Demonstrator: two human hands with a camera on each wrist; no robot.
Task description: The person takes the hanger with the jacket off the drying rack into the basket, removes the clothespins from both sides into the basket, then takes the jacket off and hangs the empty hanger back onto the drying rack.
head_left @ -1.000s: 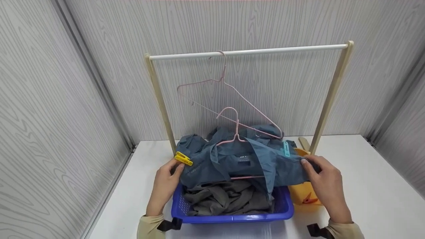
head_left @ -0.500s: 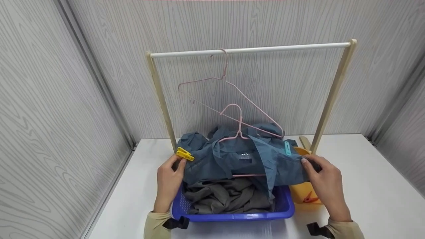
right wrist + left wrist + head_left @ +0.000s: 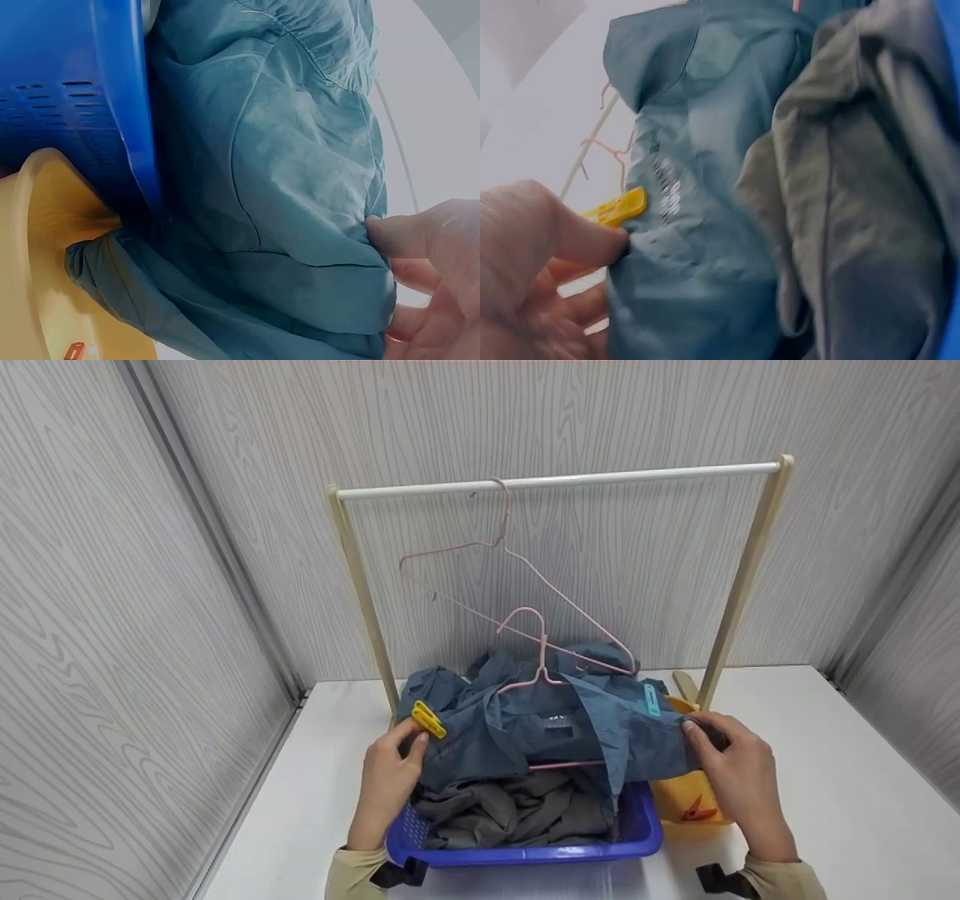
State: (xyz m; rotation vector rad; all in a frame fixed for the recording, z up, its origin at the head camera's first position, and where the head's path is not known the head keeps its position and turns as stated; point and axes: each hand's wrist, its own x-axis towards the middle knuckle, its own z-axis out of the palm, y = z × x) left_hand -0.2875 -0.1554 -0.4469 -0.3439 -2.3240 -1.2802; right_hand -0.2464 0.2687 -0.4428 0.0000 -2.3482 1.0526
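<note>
A thin blue-grey jacket (image 3: 465,750) is draped on a pink hanger (image 3: 542,654) and spread over a blue basket (image 3: 525,855). My left hand (image 3: 390,784) pinches the jacket's left edge between thumb and fingers, right beside a yellow clothespin (image 3: 429,719) clipped there. On the other side, my right hand (image 3: 739,769) pinches the jacket's right edge, the thumb on top. A turquoise clothespin (image 3: 651,700) is clipped to the right shoulder. In the right wrist view, loose jacket fabric (image 3: 300,172) hangs past the basket toward a yellow container (image 3: 45,195).
A rack with a white rod (image 3: 637,478) and wooden posts stands behind. From the rod hangs a second pink hanger (image 3: 555,587), bare. Dark grey cloth (image 3: 517,814) lies in the basket. A red clothespin (image 3: 697,811) is in the yellow container. Patterned walls enclose the white table (image 3: 847,780).
My left hand has moved slightly to the right, and the yellow clothespin with it has tilted more steeply. The jacket's hanger has shifted a little right. My right hand stays nearly still.
</note>
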